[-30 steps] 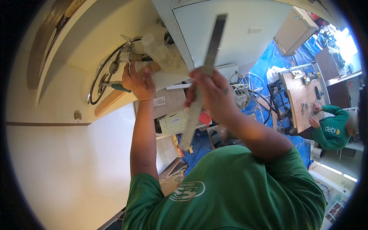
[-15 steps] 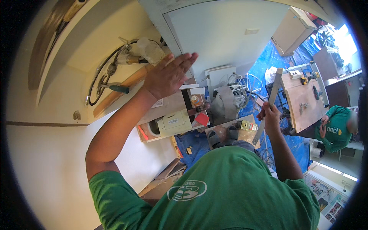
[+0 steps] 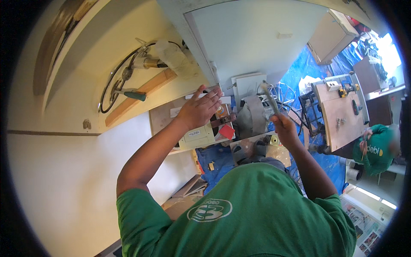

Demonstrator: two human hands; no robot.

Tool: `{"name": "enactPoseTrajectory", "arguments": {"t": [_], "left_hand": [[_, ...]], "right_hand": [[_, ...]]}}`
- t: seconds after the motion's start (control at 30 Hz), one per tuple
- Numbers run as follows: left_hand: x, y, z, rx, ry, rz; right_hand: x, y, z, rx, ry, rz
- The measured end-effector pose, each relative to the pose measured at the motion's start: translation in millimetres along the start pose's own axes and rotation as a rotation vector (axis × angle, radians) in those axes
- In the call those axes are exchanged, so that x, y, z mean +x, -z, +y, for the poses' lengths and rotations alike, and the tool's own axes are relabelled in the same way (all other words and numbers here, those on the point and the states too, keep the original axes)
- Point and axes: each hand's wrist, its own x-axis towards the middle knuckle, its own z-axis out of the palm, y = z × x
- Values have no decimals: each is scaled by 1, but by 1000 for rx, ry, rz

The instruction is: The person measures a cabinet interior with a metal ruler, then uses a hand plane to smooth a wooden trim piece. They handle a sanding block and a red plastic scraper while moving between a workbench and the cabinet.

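My left hand (image 3: pixel 199 108) is raised near the cupboard's front edge, its fingers stretched out and holding nothing. Behind it, partly hidden, are boards and a cream box (image 3: pixel 198 136) with a red piece (image 3: pixel 226 132) beside it. In front of my body, my right hand (image 3: pixel 286 128) is closed around a long, flat, greyish strip (image 3: pixel 270 99). The strip points up and away, seen nearly edge-on. It looks like a metal straightedge, but I cannot make out any markings.
A green-handled hammer (image 3: pixel 135 95), a black cable and a wooden batten (image 3: pixel 141 97) lie in the open cupboard at left. A white panel (image 3: pixel 252 43) stands ahead. On the right are a worktable (image 3: pixel 342 124) and a co-worker in green (image 3: pixel 374 147). Blue sheeting (image 3: pixel 216 160) covers the floor.
My left hand has come down from the cupboard edge and slightly right. My right hand has moved left with the strip, which has turned more edge-on.
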Motion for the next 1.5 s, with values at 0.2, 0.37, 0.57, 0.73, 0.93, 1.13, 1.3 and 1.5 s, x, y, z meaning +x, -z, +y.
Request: {"name": "enactPoseTrajectory", "arguments": {"t": [0.2, 0.37, 0.57, 0.73, 0.93, 1.13, 1.3, 1.5], "left_hand": [[-41, 11, -46, -95, 654, 633], [-59, 9, -87, 46, 977, 863], [-52, -9, -85, 129, 1042, 804], [-51, -9, -80, 121, 1037, 718], [-47, -9, -84, 149, 1041, 724], [-54, -8, -76, 160, 1057, 734], [-51, -10, -84, 160, 1032, 731], [-51, -12, -85, 175, 1016, 712]], "right_hand": [[55, -11, -124, -137, 515, -151], [122, -9, -207, -351, 970, 23], [157, -19, -230, -423, 1127, 113], [167, -40, -155, -623, 1083, 13], [170, -62, -77, -626, 1046, -115], [159, -32, -211, -423, 1116, -46], [190, -26, -183, -545, 1195, -157], [184, -47, -82, -745, 1059, -307]]}}
